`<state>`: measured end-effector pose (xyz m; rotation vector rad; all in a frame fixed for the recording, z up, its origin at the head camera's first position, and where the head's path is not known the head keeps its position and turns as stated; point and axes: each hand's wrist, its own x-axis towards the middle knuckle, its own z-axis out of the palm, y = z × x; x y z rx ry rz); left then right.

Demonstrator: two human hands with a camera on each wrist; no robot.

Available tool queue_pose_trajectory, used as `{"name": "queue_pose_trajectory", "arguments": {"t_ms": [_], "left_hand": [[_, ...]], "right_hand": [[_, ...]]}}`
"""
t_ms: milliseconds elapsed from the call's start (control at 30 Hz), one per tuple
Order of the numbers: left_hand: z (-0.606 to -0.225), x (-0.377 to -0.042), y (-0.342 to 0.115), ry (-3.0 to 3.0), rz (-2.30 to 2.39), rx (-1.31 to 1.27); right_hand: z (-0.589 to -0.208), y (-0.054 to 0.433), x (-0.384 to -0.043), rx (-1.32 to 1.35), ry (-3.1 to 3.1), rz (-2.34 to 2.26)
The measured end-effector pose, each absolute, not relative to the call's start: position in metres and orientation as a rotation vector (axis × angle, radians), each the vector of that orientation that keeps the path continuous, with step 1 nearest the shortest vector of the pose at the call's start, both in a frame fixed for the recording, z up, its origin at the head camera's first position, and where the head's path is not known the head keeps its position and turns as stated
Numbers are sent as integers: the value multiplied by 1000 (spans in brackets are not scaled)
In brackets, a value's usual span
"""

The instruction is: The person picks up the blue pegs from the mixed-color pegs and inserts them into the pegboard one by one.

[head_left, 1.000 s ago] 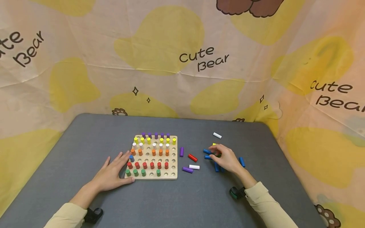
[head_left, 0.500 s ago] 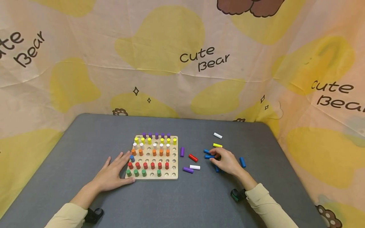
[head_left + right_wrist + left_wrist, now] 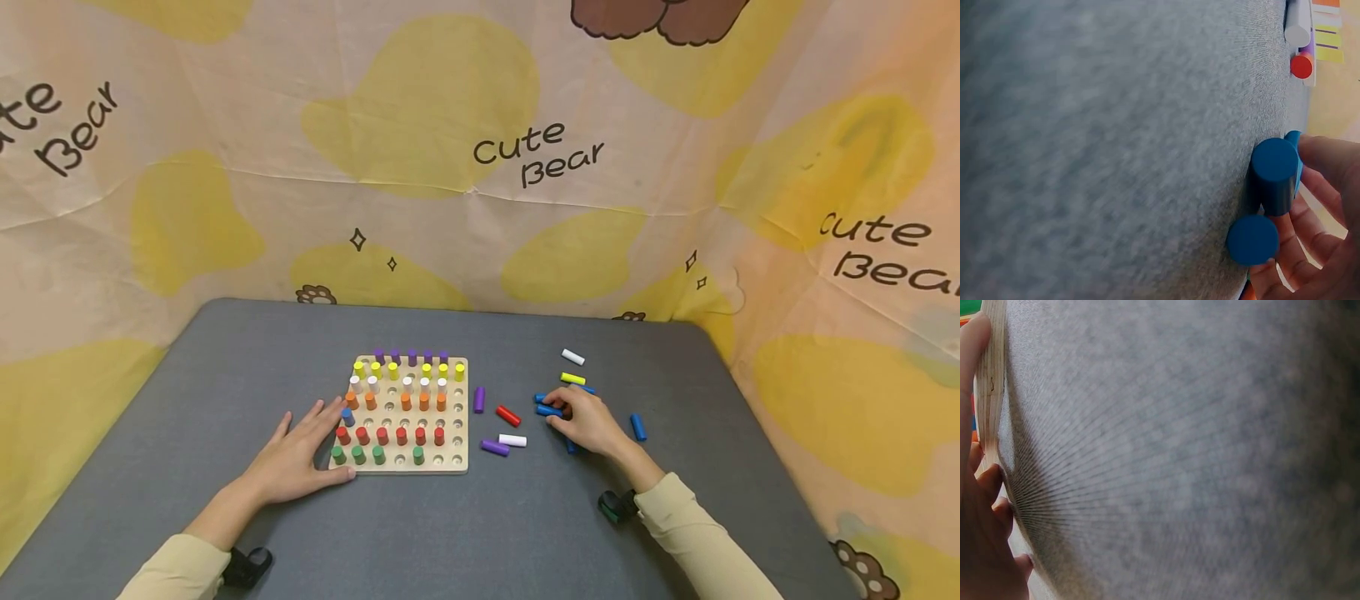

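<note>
In the head view my left hand (image 3: 296, 462) rests with outstretched fingers along the left side of a wooden pegboard (image 3: 447, 450), thumb at its near corner. Upright pegs stand in rows on it: purple, yellow, white, orange, red, green and a single blue one (image 3: 347, 417). To the right of the board, my right hand (image 3: 588, 421) pinches a blue peg (image 3: 548, 410) between thumb and index finger, low over the table. In the right wrist view the thumb lies on that peg (image 3: 1294, 139); two more blue pegs (image 3: 1274, 161) lie nearer the camera, beside the fingers.
Loose pegs lie on the grey table (image 3: 450, 533): purple (image 3: 479, 400), red (image 3: 508, 416), white (image 3: 513, 441), yellow (image 3: 572, 378) and blue (image 3: 638, 427). Another white peg (image 3: 573, 357) lies farther back. A printed cloth (image 3: 420, 100) hangs around the table.
My right hand has shifted slightly left and away from me; a blue peg now shows beyond it, and the yellow peg has moved back a little. The left hand stays still.
</note>
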<state>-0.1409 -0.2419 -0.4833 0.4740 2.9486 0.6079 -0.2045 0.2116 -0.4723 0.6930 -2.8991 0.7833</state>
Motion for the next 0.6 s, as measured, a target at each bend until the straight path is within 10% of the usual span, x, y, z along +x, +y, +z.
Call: {"name": "queue_pose_trajectory", "arguments": {"t_ms": [600], "left_hand": [[-481,-140,-241,2941,612,471]], "right_hand": [[-480,207,-211,696,-2910,794]]}}
